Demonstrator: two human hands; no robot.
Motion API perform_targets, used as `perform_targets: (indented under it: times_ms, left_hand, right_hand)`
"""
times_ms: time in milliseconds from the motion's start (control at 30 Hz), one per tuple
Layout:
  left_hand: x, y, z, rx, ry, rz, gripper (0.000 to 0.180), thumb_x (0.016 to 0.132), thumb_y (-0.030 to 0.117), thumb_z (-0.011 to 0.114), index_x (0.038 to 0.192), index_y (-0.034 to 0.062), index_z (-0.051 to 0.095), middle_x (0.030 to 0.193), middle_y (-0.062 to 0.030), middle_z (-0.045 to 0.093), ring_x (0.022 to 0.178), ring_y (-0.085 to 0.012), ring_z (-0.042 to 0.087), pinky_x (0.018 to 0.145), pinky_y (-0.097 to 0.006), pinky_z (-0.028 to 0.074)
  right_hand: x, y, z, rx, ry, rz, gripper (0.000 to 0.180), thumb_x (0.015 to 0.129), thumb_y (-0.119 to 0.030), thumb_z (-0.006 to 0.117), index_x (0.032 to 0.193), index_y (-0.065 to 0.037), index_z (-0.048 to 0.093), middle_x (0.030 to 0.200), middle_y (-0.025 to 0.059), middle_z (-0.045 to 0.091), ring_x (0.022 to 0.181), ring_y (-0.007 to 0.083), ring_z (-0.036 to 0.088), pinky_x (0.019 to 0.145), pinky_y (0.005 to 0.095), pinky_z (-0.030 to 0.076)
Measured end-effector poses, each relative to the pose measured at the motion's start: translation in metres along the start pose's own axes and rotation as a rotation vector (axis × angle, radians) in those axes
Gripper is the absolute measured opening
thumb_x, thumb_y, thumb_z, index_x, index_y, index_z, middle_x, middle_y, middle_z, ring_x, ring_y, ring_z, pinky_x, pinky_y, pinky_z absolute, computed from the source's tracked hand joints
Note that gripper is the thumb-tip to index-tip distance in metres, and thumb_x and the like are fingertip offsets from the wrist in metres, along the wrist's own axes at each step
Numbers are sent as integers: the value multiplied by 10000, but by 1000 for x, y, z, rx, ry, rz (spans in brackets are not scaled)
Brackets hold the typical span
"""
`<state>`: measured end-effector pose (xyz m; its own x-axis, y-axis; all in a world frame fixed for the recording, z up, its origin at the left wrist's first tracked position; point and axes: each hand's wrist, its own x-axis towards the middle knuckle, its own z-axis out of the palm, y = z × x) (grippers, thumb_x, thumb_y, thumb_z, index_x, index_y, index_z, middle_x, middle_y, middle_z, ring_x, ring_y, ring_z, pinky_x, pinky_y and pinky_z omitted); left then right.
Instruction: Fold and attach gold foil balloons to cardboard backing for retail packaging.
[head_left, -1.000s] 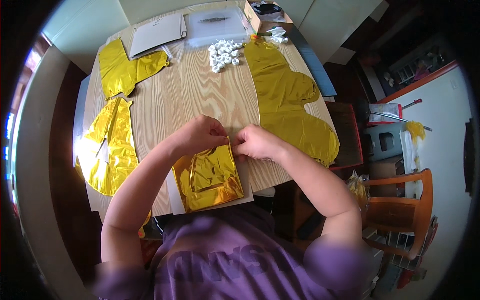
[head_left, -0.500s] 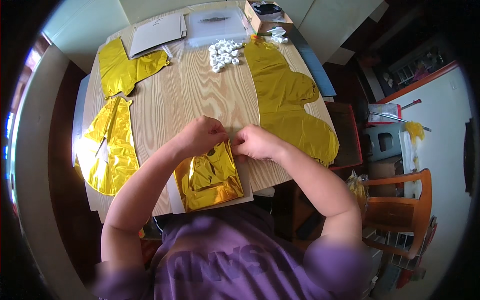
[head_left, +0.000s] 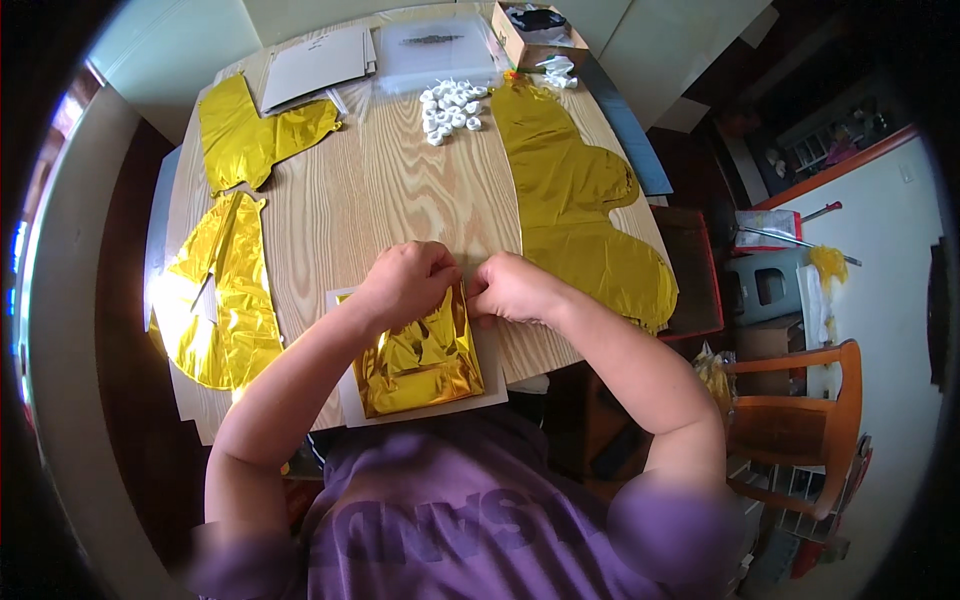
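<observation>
A folded gold foil balloon (head_left: 418, 372) lies on a pale grey card (head_left: 352, 402) at the table's near edge, close to my body. My left hand (head_left: 410, 280) bends over the far end of the foil, thumb and fingers pinched on it near its far right corner. Just to the right, my right hand (head_left: 512, 290) is curled with fingertips pressed together beside the foil's right edge. What those right fingertips hold, if anything, is hidden. The two hands nearly touch.
Flat gold foil balloons lie at the right (head_left: 580, 215), far left (head_left: 235, 135) and near left (head_left: 235, 300). Small white rolls (head_left: 452, 108) sit at the back, near stacked grey cards (head_left: 318, 68), clear plastic bags (head_left: 430, 60) and an open box (head_left: 540, 40). A wooden chair (head_left: 790, 425) stands right.
My left hand has shifted slightly toward me and to the right. The foil under it sits a little differently, and the card's far left corner now shows. My right hand has barely moved.
</observation>
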<state>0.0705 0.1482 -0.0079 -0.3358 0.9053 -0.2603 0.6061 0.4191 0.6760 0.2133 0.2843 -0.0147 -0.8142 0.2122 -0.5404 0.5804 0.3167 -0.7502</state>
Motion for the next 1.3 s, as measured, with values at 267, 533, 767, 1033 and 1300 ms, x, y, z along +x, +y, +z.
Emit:
perform_targets:
  times_ms: [267,533,767,1033,1300]
  left_hand:
    - [-7,-8,7,-55,94,147,295,914,244,681,1119,32,667,871,-151,720,800,-289,712,761,-395,554]
    - [-26,-16,8,32,302,305,344,893,213,705,1185,46,632,1051,-152,632,904,-310,666,808,-406,533]
    - [-74,-44,1,246,395,365,354,870,208,721,1178,64,623,1044,-133,635,974,-339,638,855,-442,506]
    - [-71,-48,8,214,414,365,297,888,182,697,1155,65,641,1055,-121,632,987,-335,624,860,-442,497]
    - [-69,-44,21,227,437,400,284,880,174,702,1137,66,648,1048,-115,628,987,-332,613,885,-443,486]
  right_hand:
    - [-5,-12,-22,-411,23,-116,209,748,-146,730,892,5,734,849,201,724,798,315,710,730,396,555]
    - [0,-3,-30,-327,87,-331,192,853,-80,668,1027,-11,709,927,140,749,848,236,718,792,345,553]
    - [0,-12,-24,-41,51,-112,181,967,-159,648,1004,6,711,780,51,681,690,99,610,649,266,511]
    - [8,-18,1,-57,49,-50,268,976,-235,673,872,11,668,692,20,637,598,85,565,561,256,473]
    - [-3,-8,7,-312,185,-70,237,929,-220,663,834,-5,691,707,138,689,624,217,664,628,366,527]
